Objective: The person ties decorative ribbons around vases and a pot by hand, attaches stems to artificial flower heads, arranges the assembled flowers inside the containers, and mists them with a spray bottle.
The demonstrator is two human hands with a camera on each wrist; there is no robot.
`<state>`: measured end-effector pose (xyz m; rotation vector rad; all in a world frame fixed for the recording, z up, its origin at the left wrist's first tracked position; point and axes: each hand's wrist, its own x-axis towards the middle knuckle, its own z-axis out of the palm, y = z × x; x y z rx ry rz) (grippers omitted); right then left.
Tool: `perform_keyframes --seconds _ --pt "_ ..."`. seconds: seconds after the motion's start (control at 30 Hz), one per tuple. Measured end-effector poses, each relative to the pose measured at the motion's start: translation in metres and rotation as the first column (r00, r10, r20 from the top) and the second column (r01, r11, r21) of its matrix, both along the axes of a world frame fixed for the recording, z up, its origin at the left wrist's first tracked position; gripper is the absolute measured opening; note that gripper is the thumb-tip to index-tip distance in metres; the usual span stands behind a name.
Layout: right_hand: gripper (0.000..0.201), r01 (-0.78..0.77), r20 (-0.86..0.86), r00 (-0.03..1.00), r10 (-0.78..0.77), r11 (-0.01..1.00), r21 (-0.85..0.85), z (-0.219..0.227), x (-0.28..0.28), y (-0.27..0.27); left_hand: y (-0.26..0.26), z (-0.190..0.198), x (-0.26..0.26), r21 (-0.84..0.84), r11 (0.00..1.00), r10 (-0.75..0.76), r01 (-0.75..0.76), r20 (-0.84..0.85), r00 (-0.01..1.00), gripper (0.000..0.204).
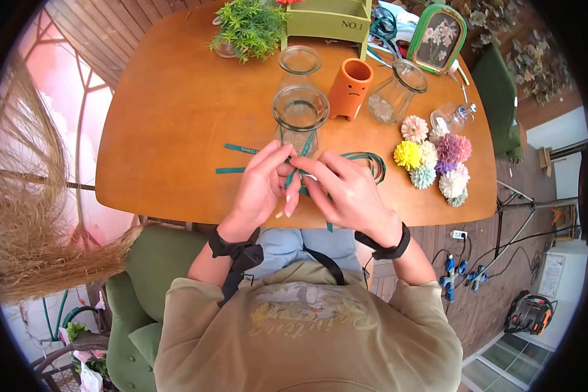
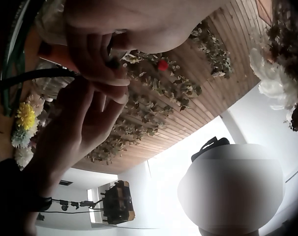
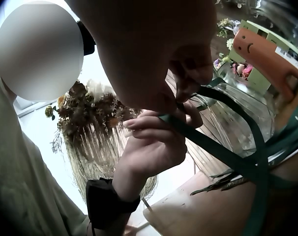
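Note:
In front of my chest, close over the table's near edge, my left hand [image 1: 260,186] and right hand [image 1: 351,191] meet fingertip to fingertip. Both pinch a dark green ribbon [image 3: 215,150] printed with pale letters. Its strands cross between the fingers, and the exact crossing is hidden behind them. Two ribbon tails [image 1: 232,170] stick out to the left, and loops [image 1: 372,163] lie to the right. Just beyond the fingers stands a clear glass jar [image 1: 300,98], upright, with ribbon strands overlapping its lower part.
Behind stand another glass jar [image 1: 300,60], an orange frowning-face pot [image 1: 351,88] and a glass vase [image 1: 392,91]. Pompom flowers [image 1: 431,157] lie at the right. A green plant [image 1: 248,26], a green wooden box [image 1: 326,23] and a picture frame [image 1: 436,39] line the far side.

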<state>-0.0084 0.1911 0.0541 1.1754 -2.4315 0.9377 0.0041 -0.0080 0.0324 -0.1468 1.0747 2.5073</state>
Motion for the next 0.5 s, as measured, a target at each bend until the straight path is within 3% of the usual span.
perform_keyframes --seconds 0.13,0.2,0.23,0.3,0.33,0.47,0.5 --pt "0.028 -0.077 -0.137 0.987 0.085 0.995 0.068 0.002 -0.017 -0.001 -0.006 0.003 -0.003 0.006 0.999 -0.051 0.051 -0.009 0.999 0.023" --pt "0.021 -0.059 -0.108 0.993 0.04 0.983 -0.176 -0.011 -0.024 -0.005 -0.008 0.005 -0.002 -0.151 0.987 -0.059 0.055 -0.024 0.998 0.022" --pt "0.021 -0.06 -0.109 0.993 0.041 0.982 -0.177 -0.011 -0.022 -0.008 -0.007 0.004 -0.001 -0.152 0.987 -0.058 0.054 -0.025 0.998 0.022" --pt "0.014 0.266 0.141 0.963 -0.231 0.905 -0.332 -0.013 -0.015 -0.02 -0.004 -0.002 0.001 -0.198 0.977 0.06 -0.082 -0.112 0.992 0.016" --pt "0.008 0.361 0.242 0.924 -0.295 0.881 -0.305 -0.011 -0.012 -0.024 -0.003 -0.005 0.001 -0.198 0.977 0.061 -0.082 -0.111 0.992 0.016" --pt "0.007 0.424 0.356 0.874 -0.331 0.877 -0.226 -0.015 -0.012 -0.026 -0.003 -0.01 0.0 -0.258 0.958 0.078 -0.124 -0.182 0.98 0.016" --pt "0.007 0.328 0.33 0.913 -0.24 0.912 -0.244 -0.015 -0.015 -0.023 -0.004 -0.009 -0.001 -0.267 0.956 0.068 -0.118 -0.189 0.98 0.019"
